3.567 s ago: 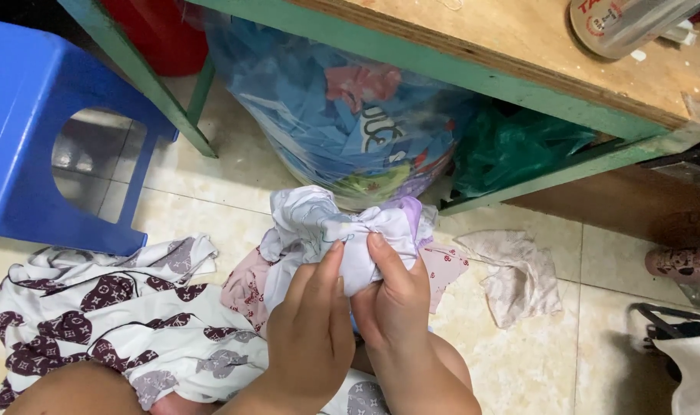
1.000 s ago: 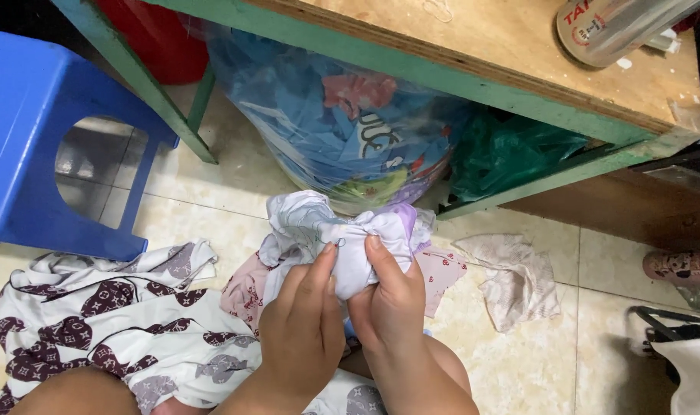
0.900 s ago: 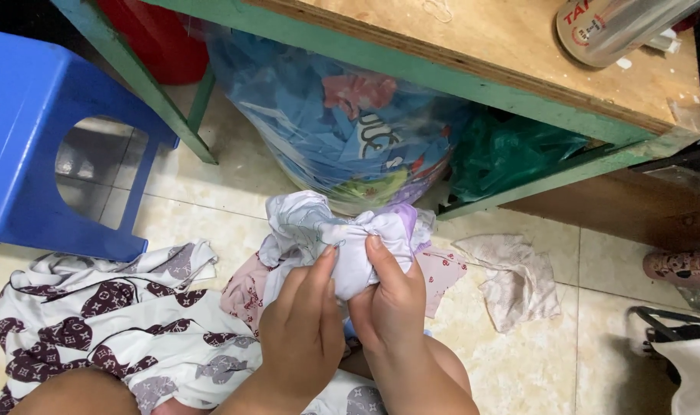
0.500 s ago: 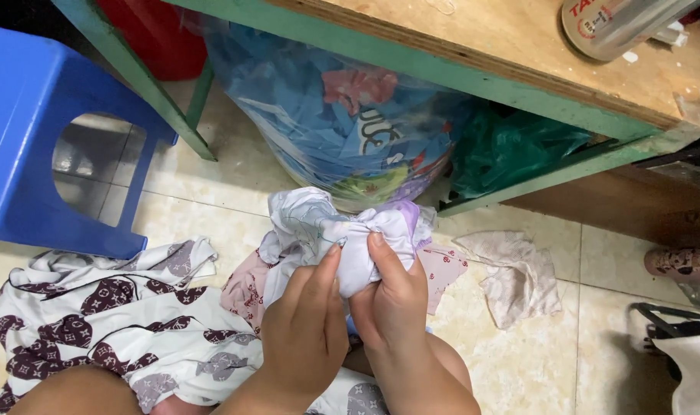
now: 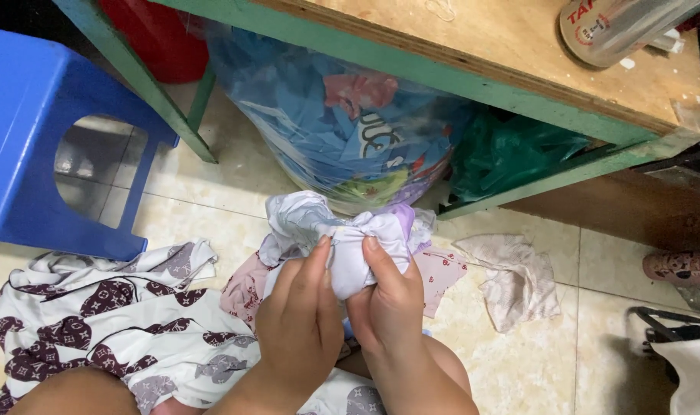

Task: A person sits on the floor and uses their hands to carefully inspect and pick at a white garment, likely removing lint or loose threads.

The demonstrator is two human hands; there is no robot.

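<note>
A blue stool [image 5: 34, 131] stands at the upper left, a patterned cloth [image 5: 96, 323] below it. At centre, the left hand [image 5: 300, 327] and right hand [image 5: 384, 307] both pinch a bunched white-and-lilac fabric [image 5: 350, 238] — fingers closed tight on it — above the tiled floor [image 5: 596, 369].
</note>
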